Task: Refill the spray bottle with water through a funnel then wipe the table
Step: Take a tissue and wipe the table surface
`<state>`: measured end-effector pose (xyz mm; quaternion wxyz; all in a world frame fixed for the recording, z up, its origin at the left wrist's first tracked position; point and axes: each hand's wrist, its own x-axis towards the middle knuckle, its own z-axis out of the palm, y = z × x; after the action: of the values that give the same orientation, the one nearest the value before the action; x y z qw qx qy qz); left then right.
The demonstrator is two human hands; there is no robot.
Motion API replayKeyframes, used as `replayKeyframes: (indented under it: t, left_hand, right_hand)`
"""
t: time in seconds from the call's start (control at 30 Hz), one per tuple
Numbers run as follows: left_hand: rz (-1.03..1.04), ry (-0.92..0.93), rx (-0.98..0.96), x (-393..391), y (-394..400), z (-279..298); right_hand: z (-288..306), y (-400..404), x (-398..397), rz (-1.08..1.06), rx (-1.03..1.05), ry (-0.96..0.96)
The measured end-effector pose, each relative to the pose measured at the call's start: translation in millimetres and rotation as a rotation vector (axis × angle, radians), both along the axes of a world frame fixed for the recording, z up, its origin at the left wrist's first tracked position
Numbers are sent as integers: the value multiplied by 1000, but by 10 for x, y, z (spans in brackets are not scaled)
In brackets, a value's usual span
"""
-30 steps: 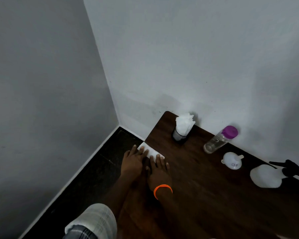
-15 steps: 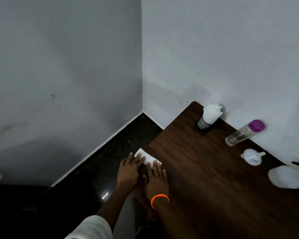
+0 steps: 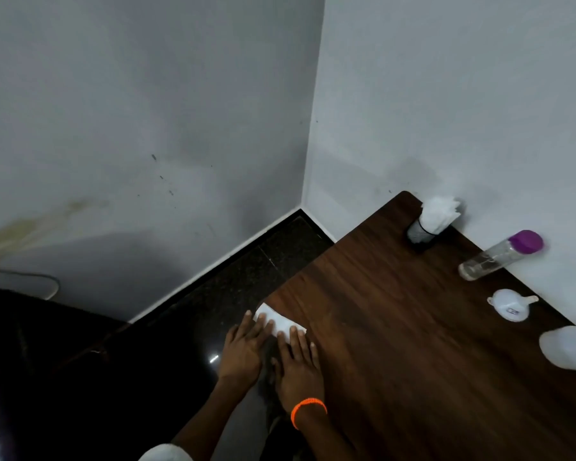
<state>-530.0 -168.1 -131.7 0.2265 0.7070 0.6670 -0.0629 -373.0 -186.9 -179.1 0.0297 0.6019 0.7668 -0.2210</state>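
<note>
At the table's near left corner a white folded tissue is pressed flat under both hands, its long axis lying along the left edge. The left hand covers the end overhanging the corner, the right hand the inner end; the fingers of both are straight, nothing being gripped. Unwiped wood is judged to stretch away to the right, so the right hand is the better placed to lead. The spray bottle and the funnel are seen well apart at the right edge.

Broad bare table middle; tissue holder, bottle, funnel (along the wall edge)
</note>
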Motion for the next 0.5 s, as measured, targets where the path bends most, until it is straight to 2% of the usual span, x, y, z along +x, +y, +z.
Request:
replayKeyframes:
  t: [0.23,0.37,0.5]
  left_hand:
    - [-91,-9,-42,323,-75,76]
    - [-141,-21,-90,585,143,85]
    - [-208,45,-91,835,447,-122]
  right_hand:
    - [120,-191,334,-57,36,-2]
    - [53,-124,594,-132,33,-19]
    - [-6,108,839,-185,39,-48]
